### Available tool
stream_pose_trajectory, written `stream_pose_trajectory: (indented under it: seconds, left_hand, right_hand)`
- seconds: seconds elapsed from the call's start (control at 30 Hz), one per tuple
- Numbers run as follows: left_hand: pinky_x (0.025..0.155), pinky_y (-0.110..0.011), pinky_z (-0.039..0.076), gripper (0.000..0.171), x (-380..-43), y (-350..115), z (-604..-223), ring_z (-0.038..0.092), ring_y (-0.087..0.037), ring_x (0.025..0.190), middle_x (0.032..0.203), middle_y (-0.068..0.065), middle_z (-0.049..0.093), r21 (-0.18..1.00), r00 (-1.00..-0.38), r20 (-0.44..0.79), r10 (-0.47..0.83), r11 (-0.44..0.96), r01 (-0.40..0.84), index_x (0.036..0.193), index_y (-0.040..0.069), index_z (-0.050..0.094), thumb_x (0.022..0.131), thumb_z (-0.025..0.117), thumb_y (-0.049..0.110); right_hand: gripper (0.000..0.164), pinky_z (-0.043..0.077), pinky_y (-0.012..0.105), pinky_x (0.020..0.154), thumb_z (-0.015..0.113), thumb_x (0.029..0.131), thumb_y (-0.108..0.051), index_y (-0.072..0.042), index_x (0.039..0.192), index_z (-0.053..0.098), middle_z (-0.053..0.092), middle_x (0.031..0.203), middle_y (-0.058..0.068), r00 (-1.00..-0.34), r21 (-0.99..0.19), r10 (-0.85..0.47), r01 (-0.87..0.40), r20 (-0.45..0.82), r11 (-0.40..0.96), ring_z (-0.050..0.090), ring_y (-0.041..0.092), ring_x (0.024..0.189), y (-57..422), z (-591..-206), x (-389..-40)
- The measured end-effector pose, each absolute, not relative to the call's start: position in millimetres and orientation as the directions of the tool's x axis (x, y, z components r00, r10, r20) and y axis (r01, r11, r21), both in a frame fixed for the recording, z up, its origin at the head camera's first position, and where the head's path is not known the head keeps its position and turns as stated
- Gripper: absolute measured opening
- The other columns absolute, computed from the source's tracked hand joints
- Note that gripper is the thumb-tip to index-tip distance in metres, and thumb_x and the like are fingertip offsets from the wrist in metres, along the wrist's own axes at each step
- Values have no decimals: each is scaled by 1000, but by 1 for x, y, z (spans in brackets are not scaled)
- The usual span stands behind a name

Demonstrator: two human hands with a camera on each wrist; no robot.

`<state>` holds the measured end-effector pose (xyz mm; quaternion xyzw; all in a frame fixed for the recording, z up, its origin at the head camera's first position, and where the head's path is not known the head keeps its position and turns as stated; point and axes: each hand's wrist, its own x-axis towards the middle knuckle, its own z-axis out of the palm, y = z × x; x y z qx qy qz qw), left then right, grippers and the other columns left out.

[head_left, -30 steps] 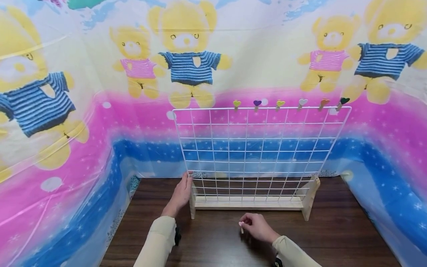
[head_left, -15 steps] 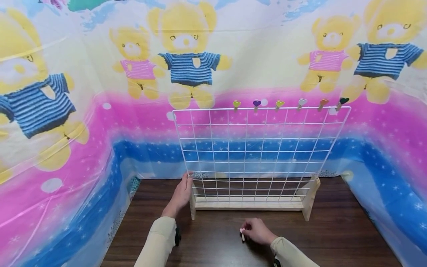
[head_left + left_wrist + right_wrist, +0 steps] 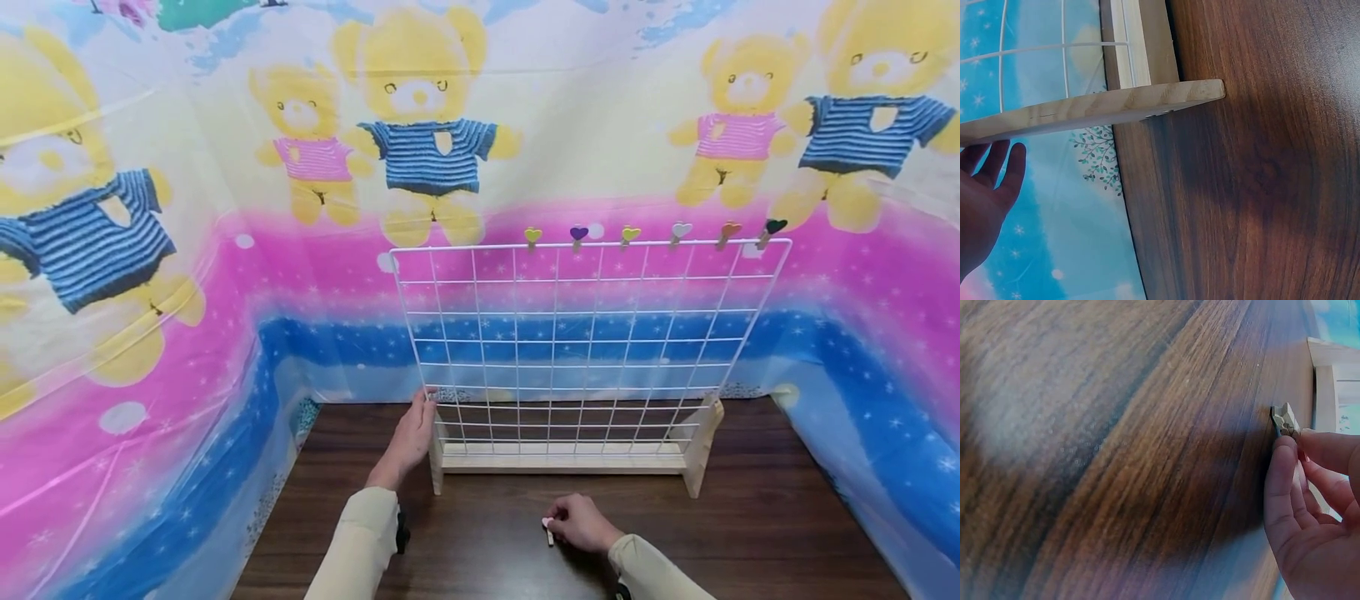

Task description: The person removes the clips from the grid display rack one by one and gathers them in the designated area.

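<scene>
In the head view my right hand (image 3: 583,523) pinches a small wooden clothespin (image 3: 551,538) with a pale pink heart just over the table, in front of the rack. The right wrist view shows the clothespin's wooden end (image 3: 1286,417) sticking out past thumb and fingertip. A white wire grid (image 3: 555,340) stands upright in a light wooden stand (image 3: 562,463). My left hand (image 3: 411,435) rests against the stand's left side. Seen from the left wrist, its fingers (image 3: 1015,165) reach to the outer face of the wooden side piece (image 3: 1122,105); the thumb is hidden.
Several heart clothespins, among them a purple one (image 3: 579,233) and a dark green one (image 3: 776,227), sit along the grid's top wire, from its middle to the right corner. Around the dark wooden table (image 3: 772,533) hangs a bear-printed cloth (image 3: 585,125).
My right hand has come down slightly toward me with the pink-heart clothespin still pinched. The left hand stays at the stand's left side.
</scene>
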<state>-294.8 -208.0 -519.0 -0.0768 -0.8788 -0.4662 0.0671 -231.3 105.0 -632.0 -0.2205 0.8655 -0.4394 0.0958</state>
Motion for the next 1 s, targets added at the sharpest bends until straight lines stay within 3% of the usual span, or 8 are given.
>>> stream_pose_trajectory:
  seconds: [0.33, 0.57, 0.67, 0.8, 1.0]
  left_hand:
    - [86, -50, 38, 40, -296, -208, -519, 49, -32, 118, 132, -20, 51, 802, -979, 188, 73, 564, 196, 140, 13, 36, 105, 26, 31]
    - [78, -45, 38, 41, -299, -209, -523, 51, -29, 98, 113, -16, 55, 786, -977, 203, 66, 583, 203, 140, 10, 35, 105, 28, 31]
    - [82, -47, 39, 42, -299, -210, -524, 52, -29, 108, 121, -16, 55, 793, -980, 191, 59, 579, 190, 140, 11, 35, 105, 27, 33]
    - [85, -50, 39, 41, -299, -210, -525, 51, -30, 112, 127, -18, 53, 792, -979, 193, 62, 579, 193, 140, 11, 35, 105, 26, 32]
    - [78, -46, 39, 38, -299, -208, -523, 51, -29, 95, 109, -16, 56, 787, -980, 192, 57, 588, 188, 139, 11, 37, 105, 29, 29]
  right_hand:
    - [7, 43, 23, 49, 67, 86, -6, -4, 79, 67, 58, 62, -5, -890, -798, -455, -299, 34, 524, 51, 4, 52, 105, -637, -233]
    - [4, 44, 23, 50, 67, 85, -6, -4, 82, 67, 59, 65, -5, -887, -781, -460, -310, 34, 542, 52, 4, 54, 105, -636, -234]
    - [4, 44, 24, 51, 67, 85, -7, -5, 83, 68, 59, 67, -5, -885, -779, -465, -304, 19, 547, 53, 5, 55, 107, -633, -236]
    - [5, 45, 24, 57, 68, 84, -8, -3, 87, 69, 61, 75, -4, -882, -729, -466, -361, 64, 582, 55, 5, 63, 114, -622, -241]
    - [10, 48, 26, 64, 67, 86, -8, -3, 94, 69, 63, 86, -1, -880, -668, -458, -416, 125, 617, 57, 9, 73, 124, -586, -249]
